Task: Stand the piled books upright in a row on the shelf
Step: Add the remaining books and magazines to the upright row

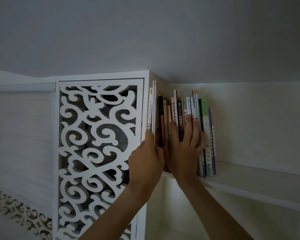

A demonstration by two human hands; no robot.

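Head view, from your left across: beyond your left hand (146, 158) stands the carved white door (99, 153) of the cabinet, and that hand pinches the tall white book (151, 110) at the near end of the row, thumb on its outer cover, fingers tucked behind it. Just right of it, your right hand (185, 148) lies open and flat against the spines of the upright books (180, 118), fingers spread, gripping nothing. Past its little finger stand the green book (207, 135) and the pink book (213, 135), upright on the shelf (249, 181). I judge the row nearly done: keep the flat palm bracing the spines while you slide the tall book in square, then press the row together.
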